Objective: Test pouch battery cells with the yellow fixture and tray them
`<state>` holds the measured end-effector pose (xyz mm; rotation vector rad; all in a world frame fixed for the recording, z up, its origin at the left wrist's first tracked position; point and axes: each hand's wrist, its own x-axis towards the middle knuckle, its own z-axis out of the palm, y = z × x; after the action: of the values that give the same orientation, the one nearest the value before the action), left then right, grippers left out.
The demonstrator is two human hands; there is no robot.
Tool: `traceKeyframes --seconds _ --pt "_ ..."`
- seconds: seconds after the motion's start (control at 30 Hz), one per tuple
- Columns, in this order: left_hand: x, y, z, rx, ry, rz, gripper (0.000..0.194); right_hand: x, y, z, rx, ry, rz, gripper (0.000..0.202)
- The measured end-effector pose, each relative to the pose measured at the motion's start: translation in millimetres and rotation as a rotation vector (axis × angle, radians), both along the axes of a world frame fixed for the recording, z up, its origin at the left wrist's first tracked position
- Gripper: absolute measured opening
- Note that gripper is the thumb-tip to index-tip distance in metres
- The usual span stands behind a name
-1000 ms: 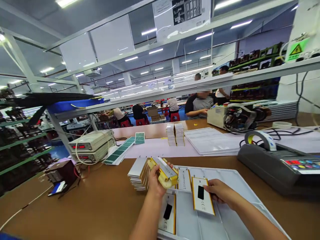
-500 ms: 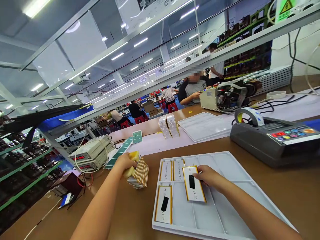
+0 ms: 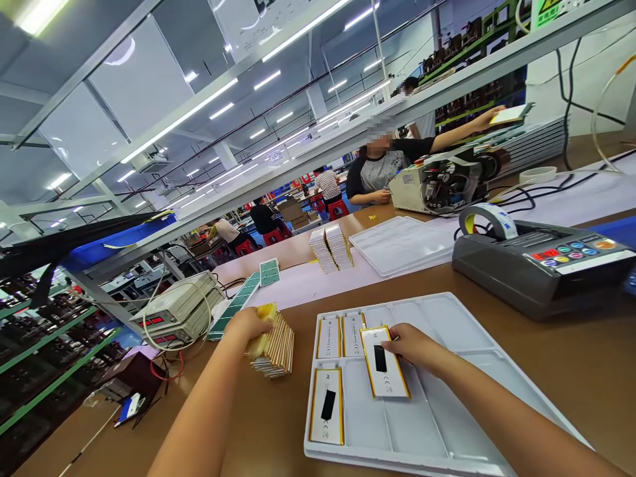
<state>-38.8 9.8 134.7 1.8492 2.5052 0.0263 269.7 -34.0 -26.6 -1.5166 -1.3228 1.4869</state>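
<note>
My right hand (image 3: 410, 346) is closed on the edge of a pouch battery (image 3: 385, 377), white with yellow edges and a black strip. It holds this battery tilted above the white divided tray (image 3: 470, 411). Several similar batteries lie in the tray, among them one with a black strip (image 3: 326, 405) at the near left. To the left of the tray, my left hand (image 3: 251, 323) is closed round a yellow sponge-like piece (image 3: 257, 346), against the end of a leaning stack of batteries (image 3: 279, 348). Its fingertips are partly hidden.
A tape dispenser (image 3: 539, 265) stands at the right. Behind the tray are another battery stack (image 3: 332, 248) and flat white trays (image 3: 397, 244). Meters (image 3: 181, 311) and green boards (image 3: 238, 301) sit left. Across the bench, a co-worker (image 3: 380, 172) sits by a machine (image 3: 437, 185).
The view has shifted slightly. Both my hands keep their holds with little movement. The co-worker across the bench has stretched an arm out to the right, a light flat object at that hand.
</note>
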Motion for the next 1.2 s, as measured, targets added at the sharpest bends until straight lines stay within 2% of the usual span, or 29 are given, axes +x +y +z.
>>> traceKeyframes --seconds 0.13,0.27,0.33,0.37,0.43,0.5,0.53,0.6,0.67,0.77,0.9,1.0,1.1,1.2 --pt "7.3 -10.2 10.0 0.073 -0.014 0.033 0.049 -0.5 -1.4 2.0 0.011 -0.006 0.003 0.014" --pt "8.8 -20.4 21.3 0.183 -0.043 0.036 0.058 -2.1 -2.4 3.4 0.009 0.011 0.008 0.013" --pt "13.9 -28.7 21.8 0.336 -0.152 0.015 0.064 -3.0 -2.6 3.5 0.004 0.032 0.015 0.01" --pt "18.7 -33.6 18.5 0.4 -0.292 -0.016 0.068 -3.4 -2.7 3.3 0.003 0.037 0.017 0.009" --pt "32.2 -43.2 2.2 0.413 -0.745 -0.113 0.075 -3.9 -3.0 2.6 0.004 0.028 0.022 0.006" --pt "48.2 -49.9 -25.8 0.244 -1.313 -0.224 0.073 -4.0 -3.4 1.5 0.009 0.006 0.033 0.007" --pt "55.7 -51.5 -42.5 0.121 -1.542 -0.235 0.065 -3.8 -3.6 1.1 0.013 -0.003 0.04 0.008" --pt "67.8 -50.8 -75.3 -0.01 -1.903 -0.202 0.042 -3.4 -3.8 0.9 0.018 -0.01 0.049 0.009" --pt "74.4 -47.2 -100.6 -0.109 -2.136 -0.157 0.027 -3.0 -3.9 1.7 0.026 -0.002 0.048 0.012" --pt "75.4 -42.3 -119.2 -0.158 -2.327 -0.13 0.031 -1.6 -5.4 5.6 0.077 0.064 0.049 0.021" --pt "73.0 -39.9 -124.8 -0.207 -2.444 -0.168 0.057 -1.4 -9.5 21.7 0.206 0.2 0.074 0.04" --pt "77.3 -39.6 -128.3 -0.327 -2.458 -0.191 0.057 -12.0 -7.3 42.3 0.264 0.218 0.063 0.045" --pt "85.6 -41.7 -131.1 -0.417 -2.463 -0.242 0.052 -35.7 2.4 62.1 0.287 0.138 0.053 0.036" --pt "90.0 -43.7 -133.4 -0.384 -2.476 -0.254 0.051 -63.9 13.2 75.5 0.278 -0.027 0.077 0.018"
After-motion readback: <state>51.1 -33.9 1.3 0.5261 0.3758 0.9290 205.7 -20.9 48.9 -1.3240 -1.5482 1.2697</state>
